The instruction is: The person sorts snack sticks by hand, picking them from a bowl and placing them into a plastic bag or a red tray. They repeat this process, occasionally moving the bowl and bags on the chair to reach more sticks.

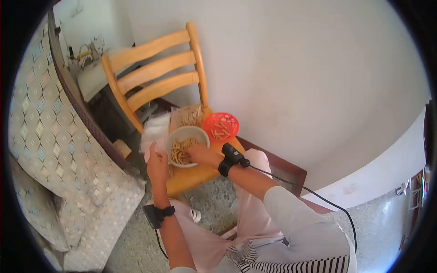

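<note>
A pale round bowl sits on the chair seat and holds many short, tan, stick-like pieces. My right hand reaches into it from the right; its fingertips are down among the pieces and hidden. At the bowl's left side, my left hand has its fingers closed at the edge of a clear plastic bag. More clear plastic bags lie just beyond that hand. A filled clear bag of tan pieces rests behind the bowl. Beside it, a red basket contains several similar pieces.
The wooden chair has its slatted back toward the white wall. A patterned cloth-covered sofa stands close on the left. Behind the chair is a table with a sewing machine. A black cable runs from my right wrist.
</note>
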{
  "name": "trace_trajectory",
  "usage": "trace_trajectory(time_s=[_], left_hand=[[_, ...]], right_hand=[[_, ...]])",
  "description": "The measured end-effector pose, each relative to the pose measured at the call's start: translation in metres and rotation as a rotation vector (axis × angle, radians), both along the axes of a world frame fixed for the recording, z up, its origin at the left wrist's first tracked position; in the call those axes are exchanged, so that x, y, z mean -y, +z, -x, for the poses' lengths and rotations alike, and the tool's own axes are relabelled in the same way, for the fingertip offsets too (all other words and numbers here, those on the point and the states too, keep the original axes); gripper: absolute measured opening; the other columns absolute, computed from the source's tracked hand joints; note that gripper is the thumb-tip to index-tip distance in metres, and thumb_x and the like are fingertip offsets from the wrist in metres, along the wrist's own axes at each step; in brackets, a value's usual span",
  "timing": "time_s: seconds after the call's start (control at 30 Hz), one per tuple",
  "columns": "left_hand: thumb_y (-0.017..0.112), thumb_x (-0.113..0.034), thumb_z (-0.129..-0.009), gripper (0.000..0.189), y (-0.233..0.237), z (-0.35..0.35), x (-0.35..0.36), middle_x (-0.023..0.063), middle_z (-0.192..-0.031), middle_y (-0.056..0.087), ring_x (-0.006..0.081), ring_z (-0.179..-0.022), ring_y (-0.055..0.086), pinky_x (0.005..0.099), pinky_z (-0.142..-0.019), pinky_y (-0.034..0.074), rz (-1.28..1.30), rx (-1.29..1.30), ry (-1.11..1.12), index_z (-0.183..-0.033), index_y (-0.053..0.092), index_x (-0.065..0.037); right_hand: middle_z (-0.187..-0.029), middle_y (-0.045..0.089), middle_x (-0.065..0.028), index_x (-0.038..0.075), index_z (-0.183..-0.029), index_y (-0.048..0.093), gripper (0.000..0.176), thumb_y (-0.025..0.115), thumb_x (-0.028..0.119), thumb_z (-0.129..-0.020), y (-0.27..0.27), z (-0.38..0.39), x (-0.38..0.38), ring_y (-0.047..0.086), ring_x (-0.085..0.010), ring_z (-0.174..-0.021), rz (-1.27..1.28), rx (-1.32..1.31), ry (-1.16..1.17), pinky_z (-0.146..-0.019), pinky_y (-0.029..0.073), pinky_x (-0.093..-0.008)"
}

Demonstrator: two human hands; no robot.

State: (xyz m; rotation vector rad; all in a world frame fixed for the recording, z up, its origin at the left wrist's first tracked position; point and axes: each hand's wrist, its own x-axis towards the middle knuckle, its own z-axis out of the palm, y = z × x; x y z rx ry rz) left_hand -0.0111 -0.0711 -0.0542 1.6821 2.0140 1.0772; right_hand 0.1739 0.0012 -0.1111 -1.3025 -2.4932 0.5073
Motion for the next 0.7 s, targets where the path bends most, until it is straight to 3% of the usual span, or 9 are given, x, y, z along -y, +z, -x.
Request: trace_trajectory(time_s=[0.13, 0.2, 0.27, 0.33, 0.43, 0.47, 0.53, 0.6, 0.7], left_hand=[[0.060, -0.023, -0.095, 0.055, -0.001, -0.004, -0.006, 0.0115, -0.087, 0.066, 0.0270, -0.080, 0.067, 0.0393, -0.075, 0.052, -0.037, 0.002, -0.042, -0.148, 0.045, -0.014], [0.061, -0.020, -0.094, 0.056, 0.001, -0.004, -0.006, 0.0120, -0.097, 0.065, 0.0271, -0.082, 0.067, 0.0391, -0.076, 0.052, -0.021, -0.014, -0.056, -0.147, 0.045, -0.012], [0.061, -0.019, -0.093, 0.056, -0.008, -0.001, -0.009, 0.0120, -0.103, 0.064, 0.0270, -0.084, 0.067, 0.0392, -0.077, 0.052, -0.118, -0.041, -0.056, -0.146, 0.046, -0.012], [0.062, -0.019, -0.092, 0.056, -0.011, -0.003, -0.016, 0.0120, -0.109, 0.062, 0.0269, -0.087, 0.068, 0.0393, -0.079, 0.053, -0.207, -0.059, -0.041, -0.145, 0.046, -0.012], [0.062, -0.017, -0.091, 0.056, -0.006, -0.003, -0.023, 0.0123, -0.115, 0.057, 0.0279, -0.094, 0.065, 0.0395, -0.082, 0.052, -0.221, -0.026, 0.026, -0.145, 0.048, -0.010], [0.062, -0.016, -0.090, 0.052, -0.006, -0.004, -0.024, 0.0128, -0.115, 0.058, 0.0290, -0.097, 0.064, 0.0406, -0.085, 0.052, -0.268, -0.059, 0.016, -0.141, 0.051, -0.009], [0.063, -0.016, -0.090, 0.048, -0.008, -0.012, -0.018, 0.0132, -0.115, 0.059, 0.0301, -0.101, 0.062, 0.0417, -0.088, 0.051, -0.276, -0.084, 0.024, -0.137, 0.055, -0.008], [0.064, -0.016, -0.088, 0.039, 0.004, -0.009, -0.020, 0.0128, -0.116, 0.059, 0.0322, -0.105, 0.060, 0.0432, -0.092, 0.048, -0.400, -0.278, -0.157, -0.126, 0.063, -0.009], [0.064, -0.018, -0.088, 0.028, 0.009, -0.005, -0.026, 0.0112, -0.112, 0.062, 0.0326, -0.105, 0.060, 0.0441, -0.093, 0.046, -0.306, -0.285, -0.264, -0.115, 0.068, -0.012]], right_hand=[[-0.095, 0.072, -0.0159, 0.010, -0.099, 0.075, 0.022, 0.071, 0.016, -0.079, 0.004, -0.015, -0.004, 0.069, -0.0372, -0.092, -0.067, -0.036, 0.094, -0.080, 0.054, -0.0480], [-0.093, 0.073, -0.0155, 0.010, -0.098, 0.075, 0.022, 0.071, 0.018, -0.078, -0.001, -0.012, -0.012, 0.069, -0.0369, -0.089, 0.023, -0.024, 0.109, -0.077, 0.054, -0.0485], [-0.089, 0.073, -0.0142, 0.008, -0.096, 0.074, 0.022, 0.070, 0.017, -0.076, -0.005, -0.007, -0.020, 0.070, -0.0368, -0.087, -0.093, 0.107, 0.147, -0.074, 0.055, -0.0492], [-0.085, 0.072, -0.0153, 0.007, -0.093, 0.074, 0.020, 0.069, 0.015, -0.076, -0.009, -0.004, -0.021, 0.071, -0.0370, -0.084, -0.188, 0.065, 0.190, -0.072, 0.055, -0.0499], [-0.088, 0.072, -0.0177, 0.004, -0.094, 0.073, 0.020, 0.066, 0.014, -0.078, -0.016, 0.008, -0.031, 0.071, -0.0373, -0.084, -0.123, 0.193, 0.175, -0.071, 0.055, -0.0502], [-0.088, 0.072, -0.0177, 0.004, -0.094, 0.073, 0.020, 0.066, 0.014, -0.078, -0.024, 0.009, -0.037, 0.071, -0.0373, -0.084, -0.124, 0.203, 0.185, -0.071, 0.055, -0.0502], [-0.094, 0.071, -0.0195, 0.002, -0.096, 0.071, 0.022, 0.065, 0.015, -0.080, -0.054, 0.006, -0.038, 0.070, -0.0372, -0.088, -0.225, -0.076, 0.191, -0.074, 0.054, -0.0490], [-0.099, 0.070, -0.0207, 0.001, -0.098, 0.070, 0.023, 0.067, 0.015, -0.080, -0.046, -0.002, -0.027, 0.068, -0.0378, -0.095, -0.246, -0.022, 0.177, -0.081, 0.054, -0.0473], [-0.100, 0.070, -0.0195, 0.005, -0.100, 0.071, 0.021, 0.067, 0.013, -0.081, -0.026, -0.003, -0.016, 0.067, -0.0382, -0.098, -0.126, 0.032, 0.131, -0.084, 0.053, -0.0468]])
